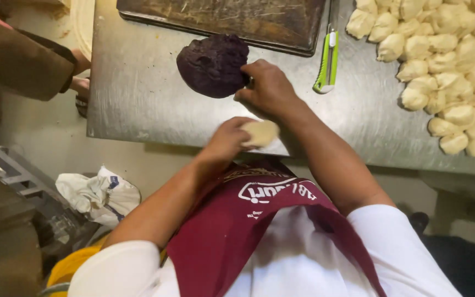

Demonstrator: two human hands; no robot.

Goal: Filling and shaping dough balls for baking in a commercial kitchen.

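On the steel table [138, 93] lay 1 dark tray [221, 19], 1 heap of pale dough pieces [446, 60], 1 purple lump [213, 65] and 1 green cutter [327, 63]. The right hand [268, 88] pinched the lump's edge; the left hand [226, 140] cupped 1 dough ball [260, 133] at the table's near edge.

We see our own body filling the lower half of the frame: a white short-sleeved shirt, its sleeves ending above the elbows, and over it a maroon apron with white printed lettering and a logo at lower centre. Both forearms are bare, with no gloves, rings or watch showing.
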